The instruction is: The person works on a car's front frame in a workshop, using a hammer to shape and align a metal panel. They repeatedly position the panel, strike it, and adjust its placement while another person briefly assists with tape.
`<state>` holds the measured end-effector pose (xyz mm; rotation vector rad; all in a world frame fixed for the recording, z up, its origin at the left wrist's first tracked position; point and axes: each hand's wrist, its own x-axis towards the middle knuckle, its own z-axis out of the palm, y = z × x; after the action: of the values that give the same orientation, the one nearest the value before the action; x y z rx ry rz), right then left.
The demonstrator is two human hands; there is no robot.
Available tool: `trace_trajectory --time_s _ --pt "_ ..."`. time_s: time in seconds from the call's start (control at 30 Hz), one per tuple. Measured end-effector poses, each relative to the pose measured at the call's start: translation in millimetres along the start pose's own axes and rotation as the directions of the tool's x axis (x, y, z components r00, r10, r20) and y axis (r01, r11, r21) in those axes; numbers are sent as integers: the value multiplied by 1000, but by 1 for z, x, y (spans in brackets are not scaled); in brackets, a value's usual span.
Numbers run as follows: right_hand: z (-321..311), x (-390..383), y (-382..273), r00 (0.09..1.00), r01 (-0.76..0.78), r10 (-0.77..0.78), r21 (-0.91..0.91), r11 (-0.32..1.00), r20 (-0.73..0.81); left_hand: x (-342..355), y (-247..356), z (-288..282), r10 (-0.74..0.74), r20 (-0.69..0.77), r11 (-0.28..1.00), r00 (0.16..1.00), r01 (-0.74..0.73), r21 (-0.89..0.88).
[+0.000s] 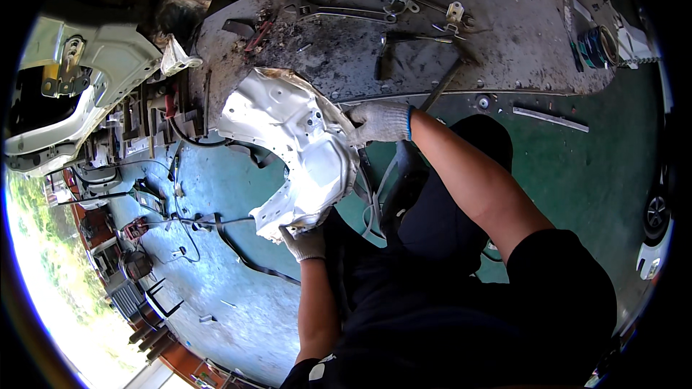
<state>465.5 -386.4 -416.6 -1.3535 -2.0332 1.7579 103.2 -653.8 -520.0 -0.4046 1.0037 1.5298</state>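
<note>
Crowding the white panel (pixel 295 144): a littered workbench (pixel 504 36) and floor tools (pixel 144 194).

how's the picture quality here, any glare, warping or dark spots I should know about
Head view: strong fisheye warping, so the workbench edge curves and the corners are black. Daylight blows out the lower left rim. The white car body panel held by the left hand and right hand is bright but readable. The person's dark clothing at the bottom loses detail. Focus looks sharp in the centre.
</note>
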Motion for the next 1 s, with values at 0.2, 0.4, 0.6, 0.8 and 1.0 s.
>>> trace_trajectory --time_s 0.2,0.4,0.6,0.8,1.0 --pt "-1 -3 -1 999 41 -41 -1 999 -7 -2 -4 3 22 17 999 1000 -22 39" --pt "5 -2 -2 999 46 -46 74 996 -4 -3 -3 3 14 -87 999 996 -10 45" --pt "4 -2 -9 999 -19 15 115 993 42 0 -1 -7 10 -40 998 999 -8 70" --pt "-3 -7 -19 998 -22 16 105 994 62 2 0 -11 -4 -40 999 999 5 48" --pt "1 -1 -15 996 -50 42 102 994 77 -2 -2 -7 -22 13 996 1000 21 87"
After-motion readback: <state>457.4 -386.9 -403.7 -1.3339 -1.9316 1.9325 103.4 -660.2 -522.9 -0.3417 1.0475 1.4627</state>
